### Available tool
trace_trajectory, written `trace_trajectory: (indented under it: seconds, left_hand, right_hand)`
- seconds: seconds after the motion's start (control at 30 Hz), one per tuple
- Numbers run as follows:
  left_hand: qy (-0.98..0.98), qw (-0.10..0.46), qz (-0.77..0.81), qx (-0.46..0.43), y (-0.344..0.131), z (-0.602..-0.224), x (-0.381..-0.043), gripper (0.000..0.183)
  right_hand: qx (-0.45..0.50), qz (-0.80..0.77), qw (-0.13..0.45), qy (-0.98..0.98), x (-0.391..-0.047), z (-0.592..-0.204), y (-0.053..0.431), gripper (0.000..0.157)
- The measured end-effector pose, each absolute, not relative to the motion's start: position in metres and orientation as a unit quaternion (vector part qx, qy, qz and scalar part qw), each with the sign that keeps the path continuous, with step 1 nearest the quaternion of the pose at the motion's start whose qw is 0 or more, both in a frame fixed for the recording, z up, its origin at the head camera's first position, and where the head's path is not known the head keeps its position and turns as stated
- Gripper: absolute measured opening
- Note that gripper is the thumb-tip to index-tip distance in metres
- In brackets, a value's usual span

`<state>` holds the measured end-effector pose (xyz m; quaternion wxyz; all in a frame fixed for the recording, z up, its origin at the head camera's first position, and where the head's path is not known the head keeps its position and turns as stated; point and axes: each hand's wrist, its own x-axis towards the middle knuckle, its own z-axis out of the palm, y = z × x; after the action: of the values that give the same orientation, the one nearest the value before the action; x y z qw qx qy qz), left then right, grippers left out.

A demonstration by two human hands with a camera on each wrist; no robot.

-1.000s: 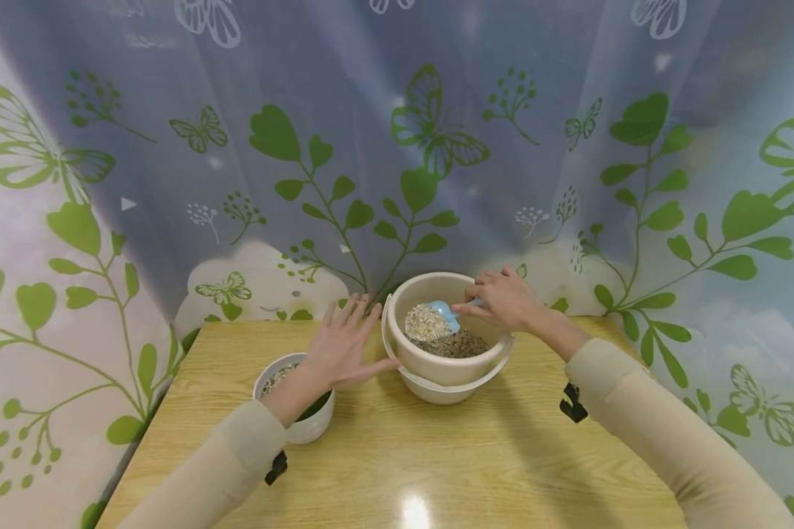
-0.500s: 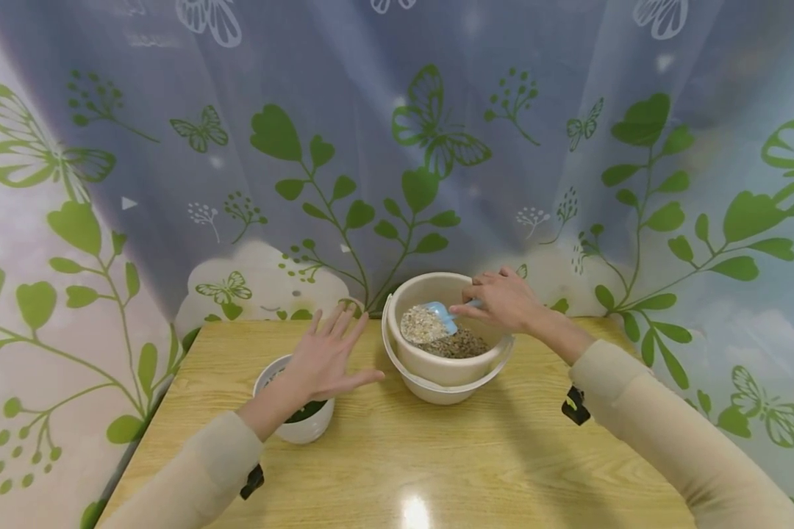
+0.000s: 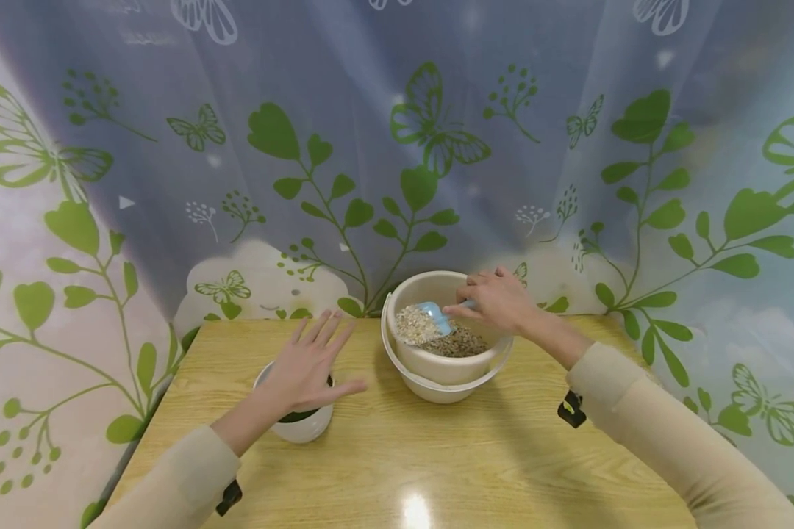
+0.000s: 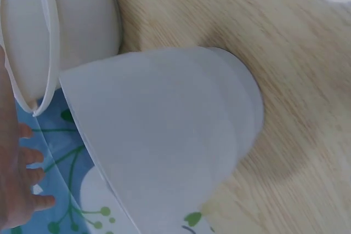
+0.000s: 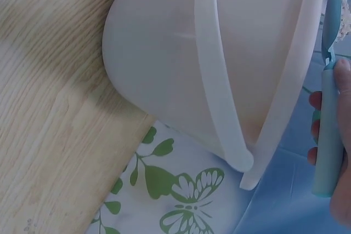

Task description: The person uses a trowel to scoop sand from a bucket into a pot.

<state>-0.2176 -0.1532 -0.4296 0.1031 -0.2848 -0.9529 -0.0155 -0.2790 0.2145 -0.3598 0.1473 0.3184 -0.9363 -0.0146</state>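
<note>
My right hand (image 3: pixel 496 297) grips the handle of a light blue scoop (image 3: pixel 434 316), heaped with pale grainy flakes (image 3: pixel 415 325). The scoop is over the mouth of a cream bucket (image 3: pixel 440 371), which holds darker, brownish granules (image 3: pixel 462 344). In the right wrist view, fingers wrap the pale blue scoop handle (image 5: pixel 327 135) beside the bucket rim (image 5: pixel 296 75). My left hand (image 3: pixel 303 371) hangs with fingers spread over a white pot (image 3: pixel 306 430), hiding much of its mouth; a dark strip shows inside. Nothing is in that hand. The left wrist view shows the white pot (image 4: pixel 164 130) from its side.
Both containers stand on a light wooden table (image 3: pixel 397 455), the pot left of the bucket. The bucket's white handle (image 3: pixel 459 385) hangs down around its front. Behind the table's back edge is a blue curtain (image 3: pixel 344 147) printed with leaves and butterflies.
My left hand has drawn left and back, from near the bucket to above the pot. The loaded scoop has shifted slightly left within the bucket's mouth, still in my right hand.
</note>
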Motion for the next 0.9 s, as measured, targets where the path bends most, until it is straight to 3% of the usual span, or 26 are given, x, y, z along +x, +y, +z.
trace_trajectory:
  seconds: [0.4,0.73,0.9]
  left_hand:
    - [-0.954,0.112,-0.014,-0.278,-0.184,-0.439,-0.21,0.105]
    - [-0.951,0.114,-0.027,-0.287,-0.21,-0.447,-0.203,0.109]
    - [-0.95,0.109,-0.022,-0.291,-0.222,-0.451,-0.202,0.111]
  right_hand:
    - [0.316,-0.021,0.131,-0.939,-0.269,-0.361,0.199,0.041]
    - [0.338,-0.023,0.188,-0.922,-0.263,-0.37,0.181,0.036]
    - [0.34,-0.019,0.189,-0.921,-0.259,-0.374,0.169,0.036]
